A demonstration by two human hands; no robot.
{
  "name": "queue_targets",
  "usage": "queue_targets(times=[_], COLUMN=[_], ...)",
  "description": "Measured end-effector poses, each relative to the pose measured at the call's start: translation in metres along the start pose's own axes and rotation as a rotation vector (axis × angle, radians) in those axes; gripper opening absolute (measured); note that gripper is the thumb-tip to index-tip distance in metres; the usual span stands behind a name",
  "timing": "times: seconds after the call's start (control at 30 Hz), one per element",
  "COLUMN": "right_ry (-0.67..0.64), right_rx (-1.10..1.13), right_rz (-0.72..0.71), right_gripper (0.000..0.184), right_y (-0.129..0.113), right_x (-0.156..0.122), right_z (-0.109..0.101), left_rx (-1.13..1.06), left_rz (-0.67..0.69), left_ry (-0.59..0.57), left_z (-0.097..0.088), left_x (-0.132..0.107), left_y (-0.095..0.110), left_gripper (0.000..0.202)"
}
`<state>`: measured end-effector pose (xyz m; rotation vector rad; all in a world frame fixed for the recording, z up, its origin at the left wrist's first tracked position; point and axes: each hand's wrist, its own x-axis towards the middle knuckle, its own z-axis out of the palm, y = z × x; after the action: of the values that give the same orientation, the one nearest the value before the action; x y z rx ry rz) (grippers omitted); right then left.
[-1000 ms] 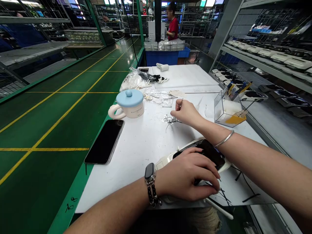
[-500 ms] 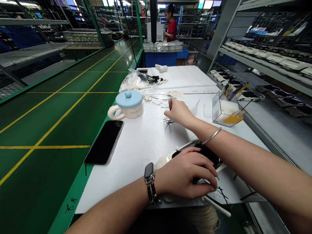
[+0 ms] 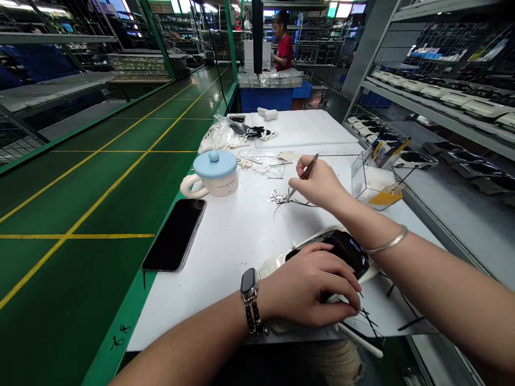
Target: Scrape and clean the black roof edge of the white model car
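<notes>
Under my left hand lies a white model car with a glossy black roof. The fingers curl over its near side and hold it on the table, hiding much of the body. My right hand pinches a pair of tweezers, with the tips pointing down beside a small heap of silver bits. Thin black strips lie next to that heap, below the right hand. Whether the tips grip a piece is too small to tell. A long white part juts past the table's near edge.
To the left stand a lidded mug and a phone. Plastic bags lie farther back. At right is a clear box with pens, beside shelves of model cars. A person in red stands far off.
My right hand has shifted right and slightly toward me, and the tweezers now show clearly with their tips at the silver bits. My left hand stays on the model car.
</notes>
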<state>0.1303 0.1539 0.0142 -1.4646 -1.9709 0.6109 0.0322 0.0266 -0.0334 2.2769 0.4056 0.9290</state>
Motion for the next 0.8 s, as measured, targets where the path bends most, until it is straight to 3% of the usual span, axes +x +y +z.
queue_targets(times=[0.13, 0.43, 0.8], right_ry=[0.047, -0.029, -0.075], right_rx=[0.04, -0.051, -0.116], right_rz=[-0.012, 0.06, 0.047], right_gripper=[0.016, 0.016, 0.017], right_y=[0.004, 0.014, 0.009], right_x=[-0.011, 0.005, 0.009], right_z=[-0.011, 0.021, 0.027], left_rx=[-0.014, -0.01, 0.005], left_rz=[-0.005, 0.001, -0.003], left_ry=[-0.003, -0.022, -0.035], left_z=[-0.001, -0.001, -0.001], left_x=[0.0, 0.001, 0.001], left_y=[0.001, 0.001, 0.001], left_gripper=[0.011, 0.013, 0.015])
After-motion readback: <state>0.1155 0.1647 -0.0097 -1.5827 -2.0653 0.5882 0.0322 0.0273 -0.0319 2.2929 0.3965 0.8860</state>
